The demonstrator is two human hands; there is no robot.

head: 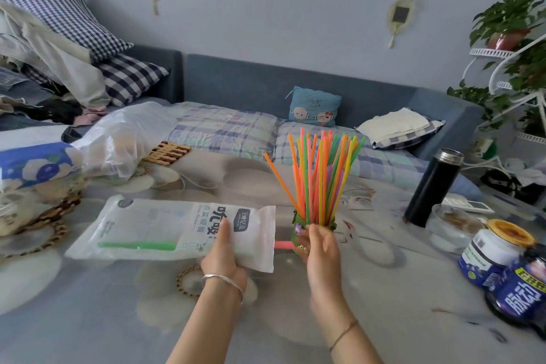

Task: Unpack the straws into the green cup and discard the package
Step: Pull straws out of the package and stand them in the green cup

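A green cup stands on the table, mostly hidden behind my right hand, whose relaxed fingers are raised in front of it. Several colourful straws stand fanned out in the cup. My left hand grips the open end of the white plastic straw package, held flat just above the table. Inside the package lies a green straw, and a pink straw pokes out of its open end toward the cup.
A black thermos stands at the right, with a glass bowl, a jar and a blue bottle near the right edge. A clear plastic bag and tissue pack lie at the left. A sofa runs behind the table.
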